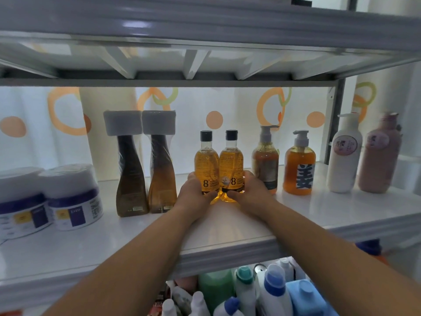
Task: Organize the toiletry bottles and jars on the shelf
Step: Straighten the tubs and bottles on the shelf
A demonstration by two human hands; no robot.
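Note:
Two amber bottles with black caps stand upright side by side in the middle of the white shelf (319, 208). My left hand (193, 192) grips the base of the left amber bottle (206, 160). My right hand (250, 190) grips the base of the right amber bottle (231, 160). The two bottles touch each other. To their left stand two dark wrapped bottles (145, 174) with grey tops, then two white and purple jars (73, 197) at the far left.
To the right stand a brown pump bottle (265, 160), an orange pump bottle (299, 169), a white bottle (344, 153) and a pink bottle (379, 156). An upper shelf (205, 30) hangs overhead. Below, several cleaning bottles (271, 290) crowd the lower level.

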